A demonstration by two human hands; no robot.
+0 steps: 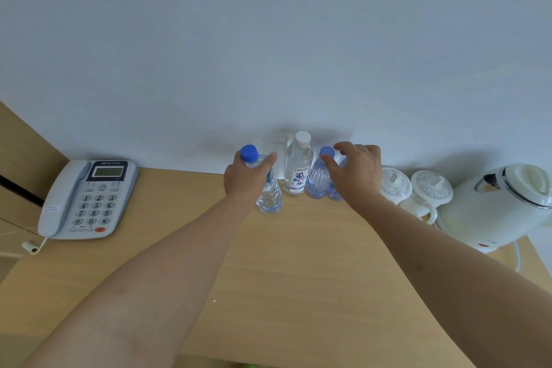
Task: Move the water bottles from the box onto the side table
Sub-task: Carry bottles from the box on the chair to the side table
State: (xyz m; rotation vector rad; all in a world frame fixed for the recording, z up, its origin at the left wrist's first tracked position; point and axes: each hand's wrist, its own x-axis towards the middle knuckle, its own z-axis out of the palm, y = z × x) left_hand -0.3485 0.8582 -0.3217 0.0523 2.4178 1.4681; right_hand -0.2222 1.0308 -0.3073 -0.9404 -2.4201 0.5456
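Left hand (245, 179) was wrapped round a blue-capped bottle (270, 197); right hand (355, 172) hovered, fingers spread, half-hiding two bottles (318, 181).

Seen from above: light wooden side table (298, 263) against a pale blue-grey wall (268, 39). Left hand (243, 181) wrapped around the upper part of a clear plastic water bottle with a blue cap (268, 191), bottle upright on the table. Right hand (355, 172) spread, fingers loose, over two more blue-capped clear bottles (319, 179). Between the hands, a clear bottle with a white cap and printed label (298, 167), by the wall. Far left, grey corded desk telephone (86, 199). Far right, two white lidded ceramic cups (415, 188) beside a white electric kettle (495, 206).
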